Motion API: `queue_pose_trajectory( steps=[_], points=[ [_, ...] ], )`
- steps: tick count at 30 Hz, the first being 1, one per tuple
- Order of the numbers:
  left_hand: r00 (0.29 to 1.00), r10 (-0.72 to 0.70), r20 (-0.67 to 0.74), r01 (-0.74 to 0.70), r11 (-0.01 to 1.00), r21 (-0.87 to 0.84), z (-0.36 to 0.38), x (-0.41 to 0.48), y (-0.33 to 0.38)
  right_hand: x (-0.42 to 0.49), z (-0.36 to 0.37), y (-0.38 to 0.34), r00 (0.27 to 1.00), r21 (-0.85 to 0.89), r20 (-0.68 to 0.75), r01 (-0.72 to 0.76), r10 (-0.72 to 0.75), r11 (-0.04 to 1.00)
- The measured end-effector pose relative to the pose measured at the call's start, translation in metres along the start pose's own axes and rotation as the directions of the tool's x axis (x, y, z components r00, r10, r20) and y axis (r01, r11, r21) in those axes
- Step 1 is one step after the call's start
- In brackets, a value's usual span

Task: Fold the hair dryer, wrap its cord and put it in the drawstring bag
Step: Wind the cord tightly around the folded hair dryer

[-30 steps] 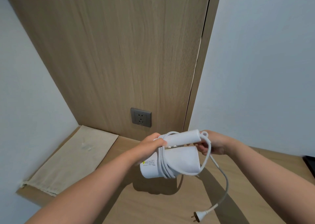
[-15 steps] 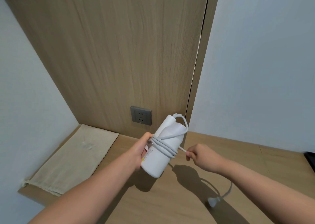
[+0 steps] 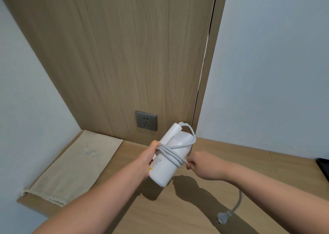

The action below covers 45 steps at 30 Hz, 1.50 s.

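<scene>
Your left grip (image 3: 148,160) curls round the folded hair dryer (image 3: 167,169), holding it tilted above the counter (image 3: 178,212). Your right grip (image 3: 199,164) pinches the cord (image 3: 170,153) just beside the dryer's body, which several turns already circle. The plug (image 3: 223,216) trails front right. The drawstring bag (image 3: 76,166) lies flat along the counter's left edge, well apart.

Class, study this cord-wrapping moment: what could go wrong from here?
The plug trails loose below the right hand and may knock the counter. The cord coils round the hair dryer, gripped by the left hand, could slip off if tension drops. The drawstring bag lies flat, so loading it may disturb the wrap.
</scene>
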State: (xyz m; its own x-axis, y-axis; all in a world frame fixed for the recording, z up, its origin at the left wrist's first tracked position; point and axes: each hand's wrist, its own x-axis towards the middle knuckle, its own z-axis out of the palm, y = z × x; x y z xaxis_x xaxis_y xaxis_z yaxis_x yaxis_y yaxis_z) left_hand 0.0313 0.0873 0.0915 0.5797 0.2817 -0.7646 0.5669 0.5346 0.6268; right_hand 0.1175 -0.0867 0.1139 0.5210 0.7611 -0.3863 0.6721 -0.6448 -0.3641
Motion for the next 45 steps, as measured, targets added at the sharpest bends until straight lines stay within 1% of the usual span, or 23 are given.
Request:
queue_pose_trajectory(
  steps=[3, 5, 8, 10, 13, 16, 18, 19, 21, 23, 25, 27, 29, 31, 34, 36, 40, 45],
  points=[
    [1.000, 0.025, -0.009, -0.025, 1.000, 0.013, -0.002, -0.001, 0.001, -0.002, -0.002, -0.003, 1.000, 0.023, 0.020, 0.014, -0.014, 1.000],
    [0.999, 0.038, -0.010, -0.038, 0.999, 0.021, -0.002, -0.001, 0.001, -0.006, -0.002, -0.006, 0.999, -0.007, 0.028, 0.029, -0.028, 1.000],
    [0.997, 0.072, -0.036, -0.069, 0.994, 0.079, 0.000, 0.003, -0.002, -0.010, -0.004, -0.010, 0.997, -0.072, 0.060, 0.046, -0.042, 0.996],
    [0.986, 0.144, -0.079, -0.133, 0.983, 0.129, 0.003, 0.009, -0.003, -0.012, -0.006, -0.010, 0.996, -0.087, 0.085, 0.045, -0.038, 0.995],
    [0.934, 0.309, -0.179, -0.268, 0.938, 0.221, 0.004, 0.013, -0.003, -0.015, -0.007, -0.010, 0.993, -0.087, 0.115, -0.001, 0.011, 0.996],
    [0.886, 0.398, -0.240, -0.309, 0.890, 0.335, 0.004, 0.009, -0.006, -0.019, -0.016, -0.014, 0.993, -0.118, 0.117, 0.020, -0.006, 0.993],
    [0.842, 0.476, -0.256, -0.318, 0.819, 0.477, 0.005, 0.006, -0.009, -0.023, -0.025, -0.021, 0.991, -0.138, 0.131, 0.055, -0.037, 0.989],
    [0.814, 0.524, -0.251, -0.312, 0.759, 0.572, 0.007, 0.005, -0.010, -0.025, -0.030, -0.025, 0.988, -0.130, 0.145, 0.071, -0.052, 0.989],
    [0.752, 0.621, -0.222, -0.267, 0.594, 0.759, 0.008, 0.003, -0.012, -0.030, -0.038, -0.033, 0.979, -0.093, 0.177, 0.116, -0.099, 0.989],
    [0.713, 0.678, -0.179, -0.202, 0.443, 0.873, 0.007, 0.000, -0.012, -0.032, -0.048, -0.040, 0.967, -0.081, 0.202, 0.176, -0.157, 0.981],
    [0.725, 0.677, -0.129, -0.179, 0.366, 0.913, 0.004, -0.002, -0.011, -0.029, -0.059, -0.042, 0.959, -0.040, 0.191, 0.222, -0.210, 0.974],
    [0.754, 0.652, -0.078, -0.196, 0.337, 0.921, 0.000, -0.003, -0.011, -0.023, -0.067, -0.039, 0.965, 0.007, 0.125, 0.232, -0.231, 0.973],
    [0.782, 0.622, -0.041, -0.228, 0.346, 0.910, -0.002, -0.002, -0.012, -0.016, -0.070, -0.033, 0.975, 0.034, -0.004, 0.222, -0.222, 0.975],
    [0.812, 0.584, -0.008, -0.268, 0.385, 0.883, -0.004, 0.000, -0.011, -0.010, -0.069, -0.027, 0.967, 0.075, -0.137, 0.224, -0.213, 0.972],
    [0.849, 0.528, 0.035, -0.312, 0.447, 0.838, -0.006, 0.004, -0.008, -0.004, -0.066, -0.024, 0.931, 0.110, -0.293, 0.257, -0.216, 0.960],
    [0.877, 0.477, 0.060, -0.321, 0.488, 0.812, -0.007, 0.007, -0.007, -0.002, -0.068, -0.024, 0.906, 0.115, -0.384, 0.239, -0.178, 0.964],
    [0.914, 0.395, 0.088, -0.319, 0.570, 0.757, -0.008, 0.013, -0.004, -0.001, -0.072, -0.021, 0.886, 0.117, -0.451, 0.183, -0.112, 0.976],
    [0.943, 0.315, 0.105, -0.297, 0.661, 0.689, -0.008, 0.014, -0.001, -0.001, -0.074, -0.017, 0.888, 0.213, -0.458, 0.154, -0.040, 0.965]
  ],
)
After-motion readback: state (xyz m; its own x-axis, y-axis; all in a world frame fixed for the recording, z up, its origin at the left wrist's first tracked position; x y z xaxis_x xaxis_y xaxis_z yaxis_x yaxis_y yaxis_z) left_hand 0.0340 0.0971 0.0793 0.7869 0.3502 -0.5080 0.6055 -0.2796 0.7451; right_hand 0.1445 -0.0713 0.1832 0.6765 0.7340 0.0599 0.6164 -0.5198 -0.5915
